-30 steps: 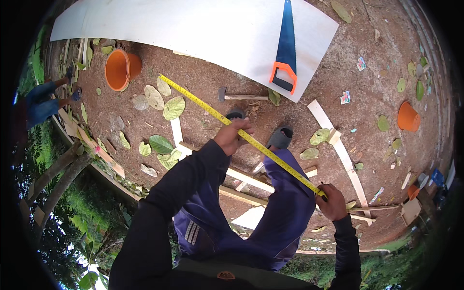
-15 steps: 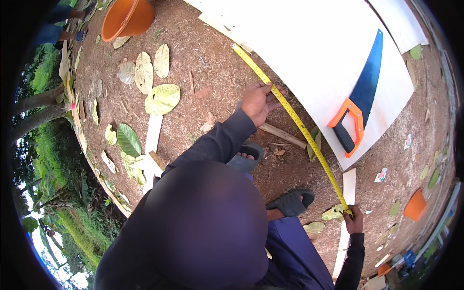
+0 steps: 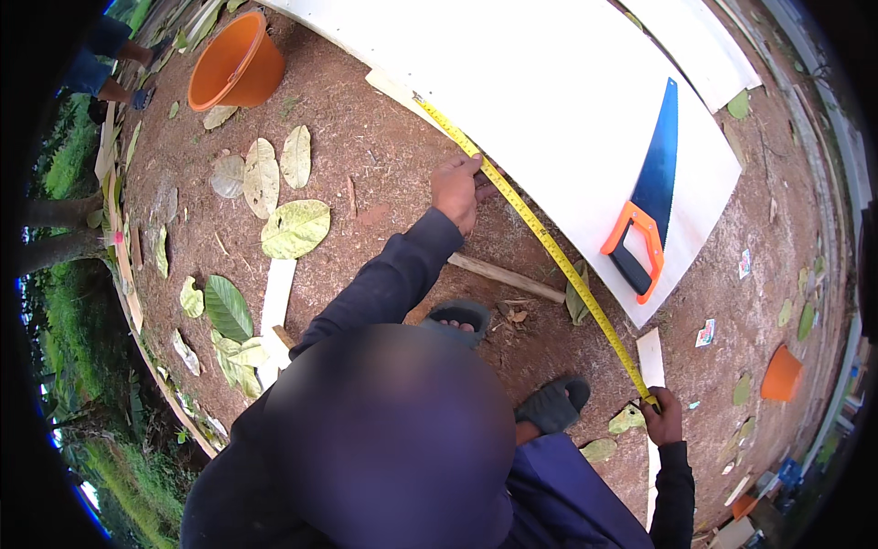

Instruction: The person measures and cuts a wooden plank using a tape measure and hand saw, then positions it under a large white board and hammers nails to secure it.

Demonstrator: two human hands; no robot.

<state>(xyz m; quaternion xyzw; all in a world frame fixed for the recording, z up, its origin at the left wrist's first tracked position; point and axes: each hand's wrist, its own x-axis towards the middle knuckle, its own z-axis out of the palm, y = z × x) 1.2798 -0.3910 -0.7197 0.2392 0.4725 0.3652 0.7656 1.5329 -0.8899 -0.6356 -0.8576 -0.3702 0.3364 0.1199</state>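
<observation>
A yellow tape measure (image 3: pixel 555 252) is drawn out in a long, slightly bowed line beside a large white board (image 3: pixel 540 119). My left hand (image 3: pixel 455 190) grips the blade near its far end, thumb on top, the other fingers partly hidden beneath. That far end lies over the board's near edge. Closer to me on the right, my right hand (image 3: pixel 665 419) is closed around the tape's case, which is mostly hidden in the palm. A handsaw (image 3: pixel 654 183) with a blue blade and an orange and black handle lies on the board's right part.
A wooden stick (image 3: pixel 508 279) lies on the soil under the tape. Narrow pale strips (image 3: pixel 277 297) and large leaves (image 3: pixel 296 230) are scattered about. An orange bucket (image 3: pixel 240 64) is at the far left, another orange container (image 3: pixel 782 373) at right. Another person's legs (image 3: pixel 105 64) show at upper left.
The tape's far end has shifted away along the board and onto its edge, with my left hand moving along. My right hand still holds the case. The whole view has shifted slightly.
</observation>
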